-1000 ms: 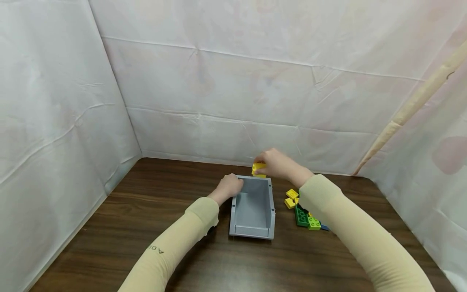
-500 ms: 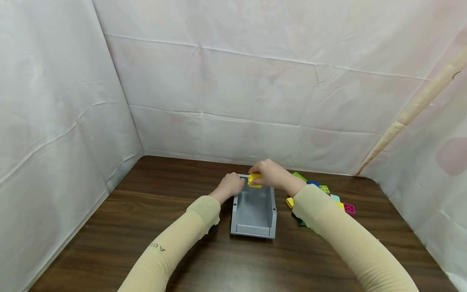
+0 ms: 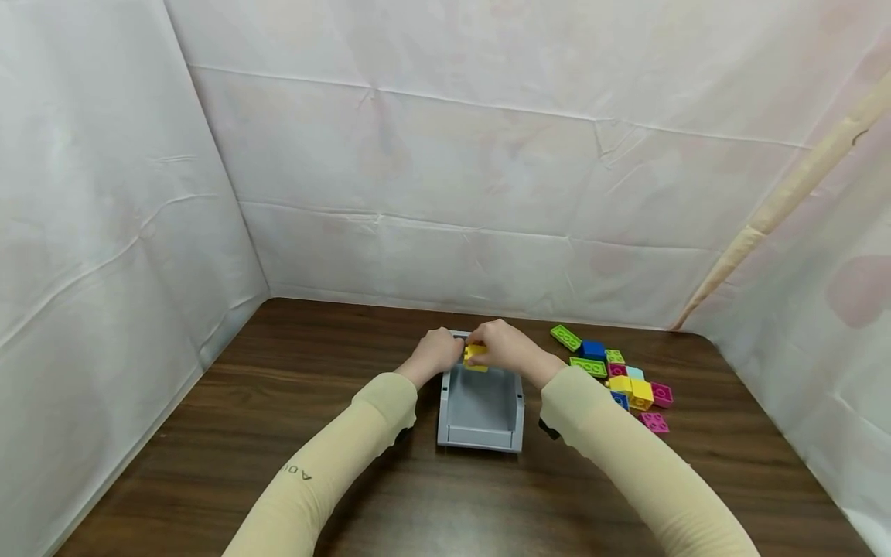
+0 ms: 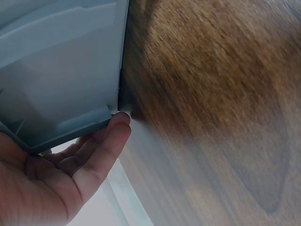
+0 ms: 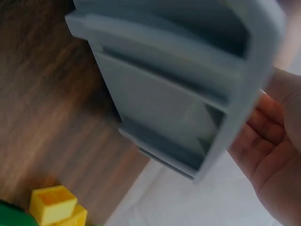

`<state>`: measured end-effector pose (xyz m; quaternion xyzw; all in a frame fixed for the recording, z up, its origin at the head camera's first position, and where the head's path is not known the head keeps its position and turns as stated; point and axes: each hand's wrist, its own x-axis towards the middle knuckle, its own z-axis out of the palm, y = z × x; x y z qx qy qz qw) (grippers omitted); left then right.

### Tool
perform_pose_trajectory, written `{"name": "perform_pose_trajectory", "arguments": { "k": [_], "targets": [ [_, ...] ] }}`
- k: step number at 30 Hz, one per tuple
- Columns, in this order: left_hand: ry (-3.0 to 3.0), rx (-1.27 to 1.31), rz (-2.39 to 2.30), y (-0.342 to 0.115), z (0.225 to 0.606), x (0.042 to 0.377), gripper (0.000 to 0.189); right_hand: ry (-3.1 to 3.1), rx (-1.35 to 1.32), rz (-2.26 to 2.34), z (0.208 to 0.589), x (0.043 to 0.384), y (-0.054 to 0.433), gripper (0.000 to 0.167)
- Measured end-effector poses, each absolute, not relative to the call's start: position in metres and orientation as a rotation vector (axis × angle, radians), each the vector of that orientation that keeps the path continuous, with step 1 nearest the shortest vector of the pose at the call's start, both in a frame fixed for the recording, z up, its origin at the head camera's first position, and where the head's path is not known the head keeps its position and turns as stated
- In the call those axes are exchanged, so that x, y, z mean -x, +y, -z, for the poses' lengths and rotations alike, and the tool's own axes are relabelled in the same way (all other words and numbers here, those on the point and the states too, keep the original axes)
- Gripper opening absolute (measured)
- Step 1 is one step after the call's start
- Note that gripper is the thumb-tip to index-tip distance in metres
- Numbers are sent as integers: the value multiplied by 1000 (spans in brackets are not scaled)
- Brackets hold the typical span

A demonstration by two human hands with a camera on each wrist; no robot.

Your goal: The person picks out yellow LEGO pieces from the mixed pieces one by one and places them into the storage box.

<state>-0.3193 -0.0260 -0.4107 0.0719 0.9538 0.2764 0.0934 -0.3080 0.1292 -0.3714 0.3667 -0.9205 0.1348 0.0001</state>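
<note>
A grey open-topped plastic bin (image 3: pixel 480 438) stands on the wooden table. My left hand (image 3: pixel 437 352) grips its far left corner; in the left wrist view the fingers (image 4: pixel 101 160) reach behind the bin's end wall. Between the thumb and fingers of my right hand (image 3: pixel 508 346) is a yellow toy building brick (image 3: pixel 476 363), pinched above the far end of the bin's inside. In the right wrist view the bin's outer side wall (image 5: pixel 155 103) hides that brick, and only part of the right hand (image 5: pixel 277 155) shows beyond it.
Loose building bricks lie right of the bin: a blue one (image 3: pixel 593 350), lime ones (image 3: pixel 588 367), yellow ones (image 3: pixel 640 394) and magenta ones (image 3: pixel 654 422). The right sleeve (image 3: pixel 592 410) covers part of that area. White cloth (image 3: pixel 418 155) hangs behind the table.
My right hand has carried the yellow brick from beyond the bin's far edge toward me and left, over the bin's inside. The left hand keeps its hold on the corner.
</note>
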Motion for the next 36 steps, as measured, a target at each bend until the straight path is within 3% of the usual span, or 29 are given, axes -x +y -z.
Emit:
{"name": "perform_pose_trajectory", "arguments": {
  "k": [13,36],
  "targets": [
    [2889,-307,-764,-28,413,321,48,-2964,-1077,-413,395,306,115,18],
    [2858,-243,-837,-26,411,319,52,-3009,-1053,-369,404,306,112,22]
  ]
}}
